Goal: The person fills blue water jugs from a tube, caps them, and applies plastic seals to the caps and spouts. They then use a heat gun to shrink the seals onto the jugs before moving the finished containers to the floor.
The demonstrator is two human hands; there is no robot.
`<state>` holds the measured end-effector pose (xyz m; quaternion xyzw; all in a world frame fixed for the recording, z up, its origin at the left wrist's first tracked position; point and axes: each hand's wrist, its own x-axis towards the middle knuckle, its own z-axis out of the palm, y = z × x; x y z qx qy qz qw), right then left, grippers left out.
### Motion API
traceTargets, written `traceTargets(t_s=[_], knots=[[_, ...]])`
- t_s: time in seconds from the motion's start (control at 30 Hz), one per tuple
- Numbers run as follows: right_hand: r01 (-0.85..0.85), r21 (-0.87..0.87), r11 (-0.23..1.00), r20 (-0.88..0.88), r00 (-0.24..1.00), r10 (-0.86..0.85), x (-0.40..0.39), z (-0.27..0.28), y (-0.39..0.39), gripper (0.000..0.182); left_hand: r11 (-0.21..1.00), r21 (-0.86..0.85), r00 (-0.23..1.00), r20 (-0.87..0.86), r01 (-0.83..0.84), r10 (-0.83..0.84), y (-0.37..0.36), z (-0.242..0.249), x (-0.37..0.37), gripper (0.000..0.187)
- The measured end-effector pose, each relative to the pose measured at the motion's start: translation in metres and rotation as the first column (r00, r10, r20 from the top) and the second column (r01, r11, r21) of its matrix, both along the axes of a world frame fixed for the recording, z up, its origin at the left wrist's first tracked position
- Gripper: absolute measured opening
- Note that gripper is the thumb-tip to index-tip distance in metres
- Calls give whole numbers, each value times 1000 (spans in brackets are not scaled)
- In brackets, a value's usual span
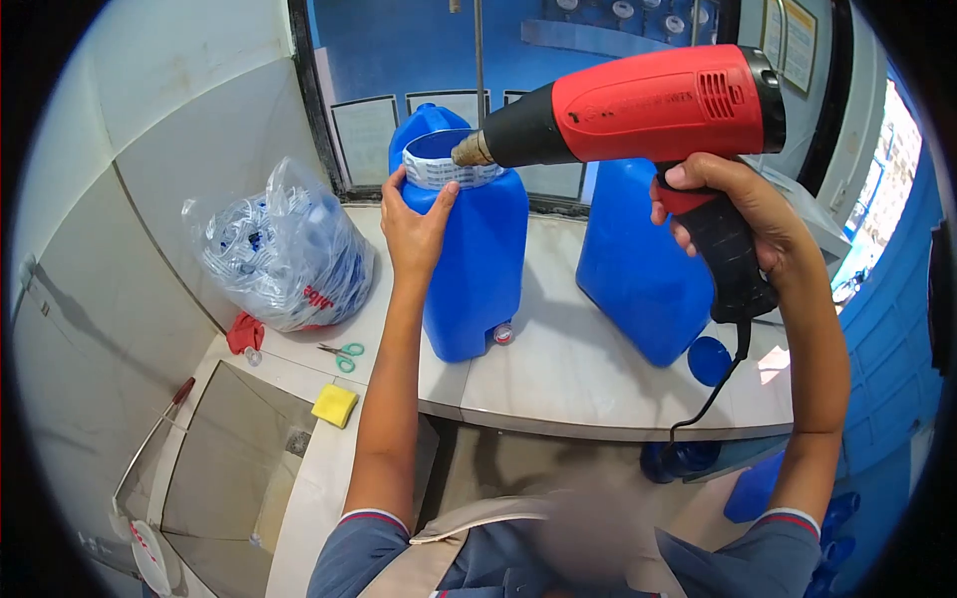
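Note:
My right hand [743, 204] grips the black handle of a red and black heat gun [648, 105], which is held level and pointed left. Its metal nozzle is right at a clear printed shrink band [439, 173] around the neck of a blue water jug [480, 264]. The jug stands upright on the counter, with a small tap at its lower front. My left hand [417, 227] pinches the band from the near side, thumb at the right and fingers at the left. A second blue jug [638, 264] stands to the right, partly behind the gun.
A plastic bag [284, 254] full of printed bands sits on the counter [543, 364] at left, near a red cloth [244, 333], scissors [345, 355] and yellow sponge [335, 406]. A sink [224, 458] is lower left. The gun's cord [713, 399] hangs past a blue cap [709, 361].

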<state>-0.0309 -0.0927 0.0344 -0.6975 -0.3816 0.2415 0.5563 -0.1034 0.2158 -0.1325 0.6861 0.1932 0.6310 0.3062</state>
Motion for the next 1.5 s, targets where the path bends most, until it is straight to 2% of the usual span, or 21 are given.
traceTargets(t_s=[0.13,0.2,0.4,0.7,0.97,1.07,1.13,1.17,1.23,1.37,1.43,1.5], knots=[[31,38,999,-18,999,-30,16,-14,-9,26,999,-35,999,4,38,-38,0,0,0,77],[46,58,997,-103,994,-40,25,-19,-12,26,999,-26,999,-8,35,-35,-1,1,0,77],[46,101,994,-201,979,-25,50,-26,-9,24,1000,-8,1000,-10,19,-19,-5,3,0,75],[7,135,991,-226,974,24,85,-24,8,23,1000,4,1000,-3,16,-16,-7,4,1,74],[-40,56,998,-132,990,47,51,-20,-7,23,999,8,999,-32,-43,43,-5,1,1,76],[-38,45,998,-104,994,42,41,-18,-3,25,1000,1,999,-25,-21,21,-5,0,1,69],[-70,60,996,-48,996,73,33,-14,0,25,997,-16,995,68,72,-71,0,-6,1,57],[-67,61,996,-47,996,69,31,-14,2,25,997,-15,995,70,76,-75,3,-9,2,57],[-71,41,997,-5,997,72,27,-13,6,28,998,33,998,40,47,-48,1,-10,0,50],[-25,34,999,11,1000,25,29,-7,9,27,999,31,1000,15,-22,21,-14,-7,-5,51],[1,30,1000,16,1000,-2,40,-1,11,29,983,165,994,-64,-81,92,-19,-6,-6,52],[14,45,999,37,999,-15,50,2,17,30,985,161,995,-60,-68,78,-20,-6,-4,53]])
